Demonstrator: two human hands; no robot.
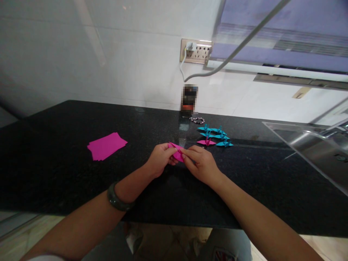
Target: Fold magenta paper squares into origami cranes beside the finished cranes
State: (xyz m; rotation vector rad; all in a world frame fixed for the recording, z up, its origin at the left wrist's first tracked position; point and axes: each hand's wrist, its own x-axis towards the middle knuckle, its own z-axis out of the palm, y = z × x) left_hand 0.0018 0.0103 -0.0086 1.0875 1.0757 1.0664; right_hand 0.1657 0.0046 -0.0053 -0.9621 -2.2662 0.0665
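A small folded piece of pink paper (177,152) is held just above the black stone counter (67,174), pinched from both sides. My left hand (161,159) grips its left end with closed fingers; a dark bangle sits on that wrist. My right hand (200,164) pinches the right end with thumb and forefinger. Just behind my hands lie several folded blue paper cranes (217,136) and one pink crane (206,142).
A stack of flat pink paper sheets (106,145) lies to the left. At the wall stand a small dark object (189,98) and a bead bracelet (197,120). A steel sink (315,152) is at the right. A wall socket (195,51) holds a white cable.
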